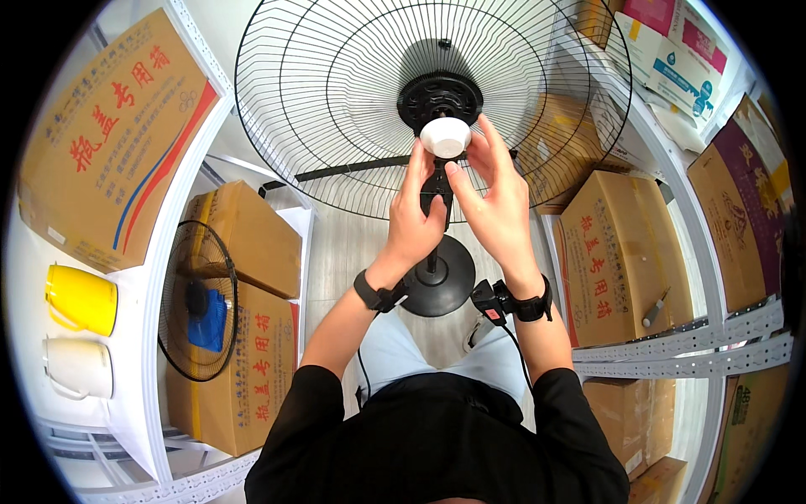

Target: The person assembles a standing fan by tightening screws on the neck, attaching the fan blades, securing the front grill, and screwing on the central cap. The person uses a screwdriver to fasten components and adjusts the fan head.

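A black standing fan is in front of me, with its wire rear guard [336,109] and black motor hub [416,99] exposed; no blades show on it. At the hub's centre is a small white round plastic cap [446,137], flat-faced with sloping sides. The fingertips of my left hand [413,214] close on the cap's left side. My right hand [497,206] has its fingers along the right side and its thumb near the lower edge. Below them the fan's pole runs down to a round black base [439,281]. The shaft behind the cap is hidden.
Metal shelves hold cardboard boxes [117,143] on the left and more boxes [625,252] on the right. A front wire guard [197,361] with a blue cloth or bag leans at left. Yellow [81,300] and white [80,368] pails stand nearby. A screwdriver-like tool [655,311] lies on a right-hand box.
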{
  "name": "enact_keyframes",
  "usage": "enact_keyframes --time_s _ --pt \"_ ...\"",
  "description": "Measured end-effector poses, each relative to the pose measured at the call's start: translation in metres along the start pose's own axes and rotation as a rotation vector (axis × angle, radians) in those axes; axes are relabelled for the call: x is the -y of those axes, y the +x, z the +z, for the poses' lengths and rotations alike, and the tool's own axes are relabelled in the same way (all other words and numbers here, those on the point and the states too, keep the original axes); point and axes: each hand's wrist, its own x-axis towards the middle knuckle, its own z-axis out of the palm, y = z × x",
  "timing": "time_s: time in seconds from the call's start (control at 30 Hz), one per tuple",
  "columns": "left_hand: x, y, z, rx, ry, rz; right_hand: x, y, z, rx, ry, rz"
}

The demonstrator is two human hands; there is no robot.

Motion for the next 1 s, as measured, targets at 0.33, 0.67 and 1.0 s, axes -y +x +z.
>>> enact_keyframes --time_s 0.33,0.67,1.0 --pt "-0.008 0.027 -0.008 -0.019 0.078 0.14 -0.017 -0.007 -0.003 0.025 0.024 0.085" --pt "0.01 -0.009 0.013 -0.066 0.063 -0.015 -0.016 0.001 0.012 -0.153 -0.187 -0.291" --pt "-0.001 0.012 0.015 -0.051 0.043 0.097 -0.013 -0.011 0.018 -0.124 -0.15 -0.153"
